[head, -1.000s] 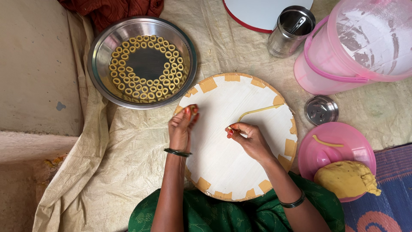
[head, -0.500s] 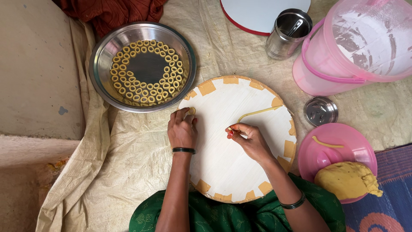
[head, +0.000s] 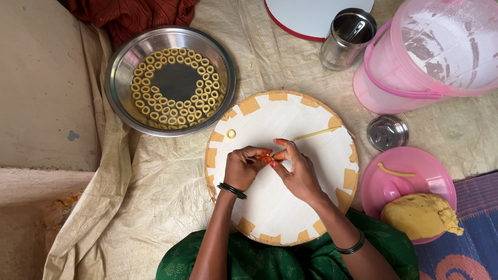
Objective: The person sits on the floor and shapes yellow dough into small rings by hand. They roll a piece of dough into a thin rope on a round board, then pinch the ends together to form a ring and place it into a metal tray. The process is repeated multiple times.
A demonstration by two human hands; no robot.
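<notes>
Both hands now meet at board centre, left hand [head: 244,167] withdrawn from 10 o'clock | finished dough ring [head: 231,134] left there | fingertips [head: 270,155] pinching dough strip [head: 314,134] end, right hand [head: 295,173] | strip trails toward 2 o'clock on round board [head: 270,218] | ring tray [head: 124,67] at 10 o'clock.

Bare grey-brown concrete floor [head: 46,88] at left, scuffed, with a small dark chip. Crumpled beige woven sheet [head: 155,197] spread over it. Blue patterned mat [head: 474,228] at lower right. Rust-red cloth [head: 135,15] bunched at top. Soft, even daylight.

Left hand [head: 244,168] and right hand [head: 294,173] fingertip to fingertip, fingers pinched.
</notes>
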